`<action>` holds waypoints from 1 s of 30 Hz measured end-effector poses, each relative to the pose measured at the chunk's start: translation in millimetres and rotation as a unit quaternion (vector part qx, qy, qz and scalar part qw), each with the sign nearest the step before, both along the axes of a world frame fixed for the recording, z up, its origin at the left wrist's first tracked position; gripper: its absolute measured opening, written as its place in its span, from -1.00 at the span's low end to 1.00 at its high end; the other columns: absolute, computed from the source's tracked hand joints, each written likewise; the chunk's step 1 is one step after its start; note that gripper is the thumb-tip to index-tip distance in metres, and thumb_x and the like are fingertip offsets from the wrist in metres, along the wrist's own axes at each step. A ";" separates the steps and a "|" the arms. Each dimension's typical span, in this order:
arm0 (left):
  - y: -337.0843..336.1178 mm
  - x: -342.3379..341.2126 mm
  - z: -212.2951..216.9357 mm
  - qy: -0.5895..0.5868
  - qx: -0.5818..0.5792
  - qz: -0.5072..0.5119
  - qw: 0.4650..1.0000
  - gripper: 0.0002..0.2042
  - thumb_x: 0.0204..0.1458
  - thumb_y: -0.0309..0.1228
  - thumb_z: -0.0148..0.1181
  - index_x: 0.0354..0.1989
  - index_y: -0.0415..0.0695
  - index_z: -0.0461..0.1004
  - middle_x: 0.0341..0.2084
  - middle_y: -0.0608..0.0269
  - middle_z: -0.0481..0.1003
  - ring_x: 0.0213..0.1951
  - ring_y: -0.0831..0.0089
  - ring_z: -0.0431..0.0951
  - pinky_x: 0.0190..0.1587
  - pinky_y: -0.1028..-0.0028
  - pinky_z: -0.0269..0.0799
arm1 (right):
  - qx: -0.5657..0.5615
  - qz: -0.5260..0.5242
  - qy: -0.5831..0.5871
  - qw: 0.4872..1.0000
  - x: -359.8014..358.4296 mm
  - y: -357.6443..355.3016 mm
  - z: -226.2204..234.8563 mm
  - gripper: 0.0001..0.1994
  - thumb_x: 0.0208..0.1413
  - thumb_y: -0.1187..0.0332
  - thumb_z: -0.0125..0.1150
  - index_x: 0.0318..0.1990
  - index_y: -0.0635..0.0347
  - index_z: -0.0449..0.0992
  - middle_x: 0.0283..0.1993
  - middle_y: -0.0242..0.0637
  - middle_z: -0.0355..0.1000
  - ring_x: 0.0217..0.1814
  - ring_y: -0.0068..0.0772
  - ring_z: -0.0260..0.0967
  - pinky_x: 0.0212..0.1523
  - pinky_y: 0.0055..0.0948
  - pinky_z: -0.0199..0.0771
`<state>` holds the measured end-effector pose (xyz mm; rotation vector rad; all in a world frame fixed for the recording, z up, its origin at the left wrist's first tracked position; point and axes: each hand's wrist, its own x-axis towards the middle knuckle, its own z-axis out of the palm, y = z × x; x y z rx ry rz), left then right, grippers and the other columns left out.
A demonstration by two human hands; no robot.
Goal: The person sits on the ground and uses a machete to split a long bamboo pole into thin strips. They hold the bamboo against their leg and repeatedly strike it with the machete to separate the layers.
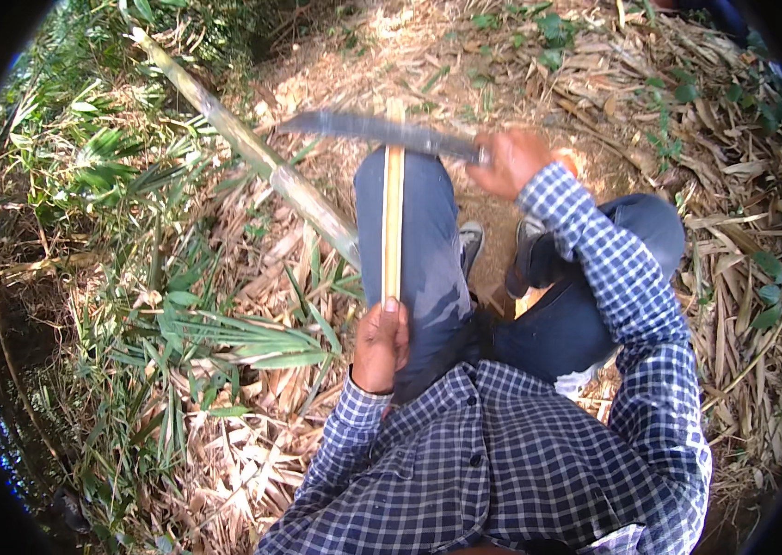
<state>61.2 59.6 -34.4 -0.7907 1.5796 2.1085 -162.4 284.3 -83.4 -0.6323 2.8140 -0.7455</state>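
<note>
My left hand point(380, 345) is closed around the near end of a split bamboo strip point(394, 222), its thumb lying on top. The pale yellow strip runs straight away from me along my left thigh and past the knee. In my right hand point(513, 164) is the handle of a machete point(372, 127); the fingers wrap it fully. Its dark, curved blade points left and crosses over the strip near the far end, just beyond my left knee. The blade is slightly blurred, and I cannot tell whether its edge touches the strip.
A long bamboo pole point(252, 148) slants from the upper left down to beside my left leg. Green leaves point(252, 338) and dry husks point(252, 462) cover the ground to my left. More dry litter point(742, 240) lies at the right. My shoes point(471, 245) are between my bent knees.
</note>
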 end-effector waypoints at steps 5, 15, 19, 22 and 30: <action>-8.5 -24.7 -0.6 -0.017 0.034 0.013 0.999 -0.70 0.36 -0.18 -0.18 -0.39 -0.07 0.29 -0.74 0.50 0.11 -0.81 0.69 -0.03 -0.78 0.62 -0.13 | 0.002 0.144 -0.002 0.990 51.4 -14.7 12.5 -0.68 -0.14 0.18 0.29 -0.25 0.17 0.58 -0.59 -0.14 0.50 -0.54 -0.10 0.52 -0.44 -0.09 0.56; -5.3 -25.6 2.9 -0.026 0.094 0.024 0.995 -0.71 0.35 -0.17 -0.17 -0.39 -0.06 0.26 -0.72 0.49 0.10 -0.81 0.71 -0.05 -0.80 0.64 -0.12 | 0.024 0.041 -0.018 0.999 31.9 -3.8 18.3 -0.71 -0.12 0.18 0.29 -0.28 0.15 0.61 -0.62 -0.09 0.48 -0.54 -0.06 0.51 -0.42 -0.08 0.54; -10.3 -15.9 8.3 -0.035 0.079 0.020 0.996 -0.70 0.36 -0.18 -0.19 -0.40 -0.06 0.26 -0.72 0.49 0.11 -0.82 0.70 -0.05 -0.81 0.65 -0.11 | 0.003 0.161 -0.015 0.987 55.1 -2.2 17.5 -0.68 -0.12 0.17 0.27 -0.22 0.13 0.62 -0.56 -0.07 0.51 -0.49 -0.02 0.53 -0.38 -0.10 0.58; -12.5 -2.3 4.3 -0.031 0.061 0.006 0.998 -0.69 0.36 -0.19 -0.22 -0.40 -0.06 0.26 -0.73 0.48 0.12 -0.82 0.69 -0.05 -0.81 0.64 -0.11 | 0.011 0.100 0.056 0.993 39.1 4.8 9.5 -0.73 -0.13 0.22 0.29 -0.26 0.12 0.61 -0.60 -0.10 0.48 -0.59 -0.07 0.47 -0.50 -0.11 0.52; -18.5 4.2 5.9 -0.038 0.052 0.002 0.998 -0.69 0.37 -0.20 -0.21 -0.43 -0.06 0.26 -0.73 0.48 0.12 -0.81 0.69 -0.04 -0.80 0.63 -0.13 | 0.057 0.148 -0.028 0.987 40.2 9.5 26.2 -0.66 -0.09 0.17 0.27 -0.19 0.17 0.62 -0.58 -0.07 0.51 -0.51 -0.12 0.53 -0.36 -0.14 0.59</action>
